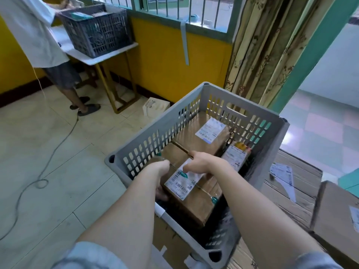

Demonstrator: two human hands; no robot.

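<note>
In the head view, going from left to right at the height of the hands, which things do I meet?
Floor cable → left hand → right hand → small parcel → loose label → cardboard box at the right edge. The held parcel overlaps both hands, so I omit it.

Left grip (163,168), right grip (202,164), both curled

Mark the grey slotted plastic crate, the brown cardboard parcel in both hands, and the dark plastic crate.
grey slotted plastic crate (155,126): head view, left wall's upper band.
brown cardboard parcel (193,208): head view, bare top face.
dark plastic crate (97,33): head view, front wall.
</note>
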